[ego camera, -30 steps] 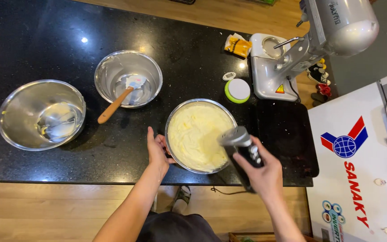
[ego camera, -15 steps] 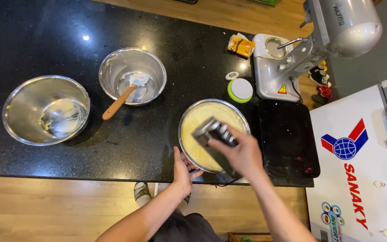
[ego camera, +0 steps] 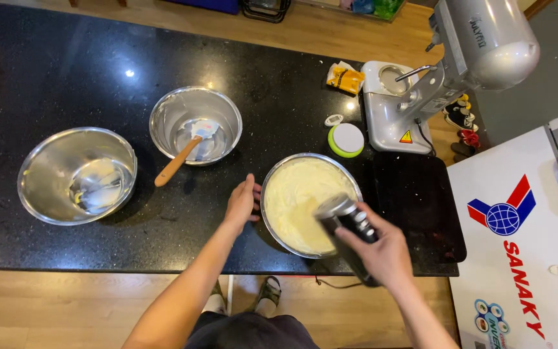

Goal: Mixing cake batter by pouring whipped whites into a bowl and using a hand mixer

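The bowl of batter (ego camera: 295,200), a round steel bowl filled with pale yellow, creamy mix, sits on the black stone counter (ego camera: 46,71) close to its near edge. Every other place here is told from this bowl. The right hand (ego camera: 382,249) is at the bowl's near right rim, fingers wrapped tight around the grey and black body of a hand mixer (ego camera: 347,223). The mixer's head leans over the batter; it is blurred, so its beaters cannot be made out. The left hand (ego camera: 241,203) lies against the bowl's left wall, fingers curved along the outside of the rim, pressing on it rather than closed around it.

To the upper left of the bowl stands a smaller steel bowl (ego camera: 175,110), well apart from it, with a spatula (ego camera: 185,154) inside; the spatula's white blade rests on the bottom and its wooden handle sticks out over the rim. Farther left is a larger steel bowl (ego camera: 46,161) with a smear of pale mix in it. Just above the batter bowl's right rim lies a round white lid with a green edge (ego camera: 347,139), and a small white cap (ego camera: 334,120) is beside that. Farther up and to the right stands a silver stand mixer (ego camera: 466,45), with a yellow packet (ego camera: 345,79) at its left. To the right of the bowl, past the counter's end, is a white chest freezer (ego camera: 524,245).
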